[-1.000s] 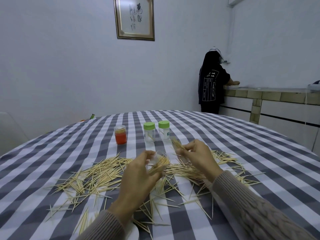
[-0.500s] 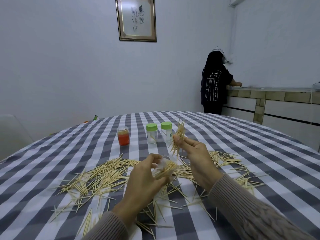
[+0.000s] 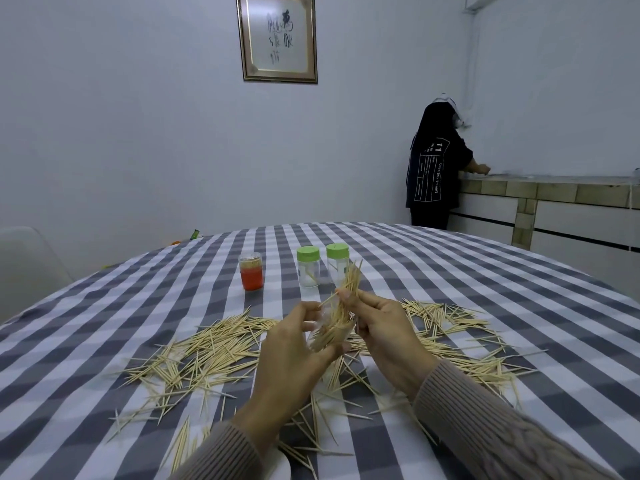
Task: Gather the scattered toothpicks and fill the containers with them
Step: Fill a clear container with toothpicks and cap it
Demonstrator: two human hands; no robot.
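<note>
The left hand [image 3: 294, 344] is curled round a small clear container [image 3: 327, 332], held tilted above the bench [image 3: 485, 289] and already holding a good many toothpicks. The right hand [image 3: 381, 327] pinches a bundle of toothpicks [image 3: 348, 289] between thumb and fingertips, its lower ends at or inside the container's mouth and its upper ends fanning upward. How deep the bundle sits cannot be made out.

Judged step: loading a gathered handful into the held container.

Under and around both hands, scattered toothpicks [image 3: 214, 348] lie on the checked cloth in a broad loose spread, to the left, to the right and toward the near edge. This is the bulk of the work outstanding.

Farther back stand three more containers. An orange-bottomed container [image 3: 250, 271] has no lid and appears packed to the top. Two green-lidded containers [image 3: 322, 266] stand just beside each other, capped, with only a few sticks visible in the left one; the contents of the right one are partly hidden by the bundle.

Assessment: one container looks full, one is partly filled, two appear nearly empty. The task is judged well short of halfway.

Beyond the bench, a person in dark clothing [image 3: 434, 174] stands at a tiled counter [image 3: 554, 192], and a framed picture [image 3: 277, 38] hangs on the wall.
</note>
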